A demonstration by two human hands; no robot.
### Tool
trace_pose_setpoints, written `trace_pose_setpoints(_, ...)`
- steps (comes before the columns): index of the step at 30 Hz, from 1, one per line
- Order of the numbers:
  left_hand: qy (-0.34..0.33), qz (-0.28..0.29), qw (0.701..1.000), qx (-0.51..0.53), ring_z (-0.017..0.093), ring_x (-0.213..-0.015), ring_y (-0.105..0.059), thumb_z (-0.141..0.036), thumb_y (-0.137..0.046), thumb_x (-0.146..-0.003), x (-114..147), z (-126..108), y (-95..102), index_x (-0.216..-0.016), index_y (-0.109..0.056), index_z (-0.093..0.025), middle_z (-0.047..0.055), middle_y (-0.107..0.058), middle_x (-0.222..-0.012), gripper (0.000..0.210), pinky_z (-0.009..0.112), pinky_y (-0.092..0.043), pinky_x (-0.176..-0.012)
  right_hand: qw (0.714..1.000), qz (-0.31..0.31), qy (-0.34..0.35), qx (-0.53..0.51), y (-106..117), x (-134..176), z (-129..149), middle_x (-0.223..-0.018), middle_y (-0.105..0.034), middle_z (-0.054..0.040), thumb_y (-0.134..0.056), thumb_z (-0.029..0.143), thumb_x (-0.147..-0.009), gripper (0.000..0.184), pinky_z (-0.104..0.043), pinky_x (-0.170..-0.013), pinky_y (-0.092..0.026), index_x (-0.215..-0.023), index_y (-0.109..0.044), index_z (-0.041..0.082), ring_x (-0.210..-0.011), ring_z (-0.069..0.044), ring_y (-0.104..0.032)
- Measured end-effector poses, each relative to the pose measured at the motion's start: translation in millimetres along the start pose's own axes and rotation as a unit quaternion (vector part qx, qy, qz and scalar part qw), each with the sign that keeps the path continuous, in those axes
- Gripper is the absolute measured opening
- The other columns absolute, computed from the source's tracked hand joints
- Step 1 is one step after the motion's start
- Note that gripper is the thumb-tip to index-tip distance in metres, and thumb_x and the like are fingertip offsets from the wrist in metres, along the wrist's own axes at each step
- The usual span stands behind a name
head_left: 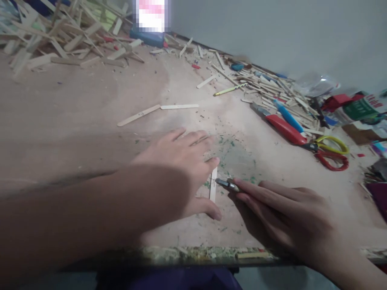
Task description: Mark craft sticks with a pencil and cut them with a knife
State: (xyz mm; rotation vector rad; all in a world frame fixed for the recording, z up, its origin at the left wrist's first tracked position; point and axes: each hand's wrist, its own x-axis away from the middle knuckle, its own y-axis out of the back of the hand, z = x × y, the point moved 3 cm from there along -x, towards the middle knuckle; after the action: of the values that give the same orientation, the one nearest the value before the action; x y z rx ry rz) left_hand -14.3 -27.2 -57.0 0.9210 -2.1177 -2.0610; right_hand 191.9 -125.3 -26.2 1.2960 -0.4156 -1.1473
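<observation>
My left hand [187, 161] lies flat with its fingers spread on the wooden tabletop. Its index finger and thumb rest near the two ends of a pale popsicle stick [213, 189], which lies lengthwise between them. My right hand [290, 209] is closed around a craft knife [230, 185]; most of its handle is hidden by the fingers. The knife's tip meets the popsicle stick near a dark mark. Farther back, two popsicle sticks [139, 115] lie end to end at a slight angle, one tan and one paler.
A box cutter [284, 127] in red, a blue pen-like tool [288, 116] and scissors [331, 151] lie at right. Popsicle sticks are heaped at the back left [57, 40] and back right [272, 86]. A phone-like lit screen [151, 16] stands behind. Green shavings are scattered around my hands.
</observation>
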Motion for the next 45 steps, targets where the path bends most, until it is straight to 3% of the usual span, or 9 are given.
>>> trace_pose_setpoints(5, 0.008, 0.03, 0.999, 0.013, 0.044, -0.151, -0.056, -0.094, -0.068, -0.084, -3.5, -0.9, 5.2, -0.132, -0.08, -0.015, 0.025, -0.063, -0.158, 0.093, 0.059, -0.042, -0.124, 0.999, 0.037, 0.006, -0.01, 0.7, -3.7, -0.3, -0.071, -0.072, -0.0044, -0.061, 0.017, -0.111, 0.025, -0.03, -0.041, -0.041, -0.124, -0.079, 0.005, -0.047, -0.011, -0.059)
trace_pose_setpoints(10, 0.009, 0.088, 0.995, 0.035, 0.046, -0.154, -0.053, -0.088, -0.07, -0.087, -7.6, -1.0, 15.4, -0.137, -0.078, -0.012, 0.027, -0.058, -0.163, 0.091, 0.062, -0.041, -0.127, 0.999, 0.033, 0.015, -0.011, 2.1, -3.5, -0.8, -0.071, -0.07, -0.0035, -0.062, 0.014, -0.109, 0.024, -0.029, -0.043, -0.042, -0.123, -0.078, 0.003, -0.049, -0.01, -0.059)
trace_pose_setpoints(17, 0.01, 0.117, 0.993, 0.029, 0.047, -0.156, -0.051, -0.087, -0.069, -0.089, -9.8, -1.4, 17.6, -0.14, -0.077, -0.012, 0.028, -0.053, -0.166, 0.091, 0.064, -0.042, -0.127, 0.998, 0.037, 0.045, 0.04, 0.4, -2.6, -1.0, -0.067, -0.064, -0.0015, -0.06, 0.017, -0.112, 0.025, -0.032, -0.043, -0.039, -0.122, -0.079, 0.004, -0.047, -0.011, -0.055)
trace_pose_setpoints(23, -0.003, 0.095, 0.995, 0.023, 0.047, -0.152, -0.055, -0.086, -0.072, -0.087, -11.1, -1.2, 17.9, -0.134, -0.079, -0.012, 0.029, -0.058, -0.162, 0.088, 0.063, -0.046, -0.123, 0.994, 0.025, 0.088, 0.06, 3.8, -5.9, -5.6, -0.067, -0.066, -0.0001, -0.067, 0.016, -0.108, 0.02, -0.034, -0.043, -0.037, -0.122, -0.077, 0.006, -0.046, -0.012, -0.056)
trace_pose_setpoints(32, -0.011, 0.026, 1.0, 0.01, 0.045, -0.15, -0.058, -0.09, -0.071, -0.085, -2.4, 0.4, 13.4, -0.131, -0.08, -0.014, 0.028, -0.061, -0.159, 0.089, 0.063, -0.045, -0.123, 0.998, 0.052, 0.012, -0.045, 4.3, -11.1, -14.1, -0.075, -0.075, -0.0014, -0.062, 0.02, -0.111, 0.023, -0.028, -0.045, -0.039, -0.123, -0.08, 0.011, -0.05, -0.01, -0.06)
trace_pose_setpoints(38, -0.009, 0.104, 0.994, 0.019, 0.047, -0.152, -0.055, -0.085, -0.071, -0.089, -9.1, -0.4, 19.6, -0.136, -0.078, -0.012, 0.029, -0.056, -0.163, 0.087, 0.065, -0.046, -0.123, 0.996, 0.069, 0.017, -0.05, 4.1, -13.7, -16.6, -0.079, -0.076, -0.0006, -0.062, 0.019, -0.112, 0.024, -0.028, -0.049, -0.041, -0.128, -0.079, 0.012, -0.053, -0.009, -0.061)
trace_pose_setpoints(45, 0.003, 0.087, 0.996, 0.023, 0.047, -0.153, -0.054, -0.086, -0.075, -0.085, -8.3, -1.3, 18.7, -0.136, -0.078, -0.014, 0.029, -0.057, -0.162, 0.089, 0.066, -0.045, -0.125, 0.997, 0.071, 0.029, -0.032, 8.1, -14.4, -18.5, -0.078, -0.075, 0.0001, -0.065, 0.02, -0.11, 0.024, -0.03, -0.046, -0.038, -0.129, -0.078, 0.013, -0.05, -0.01, -0.057)
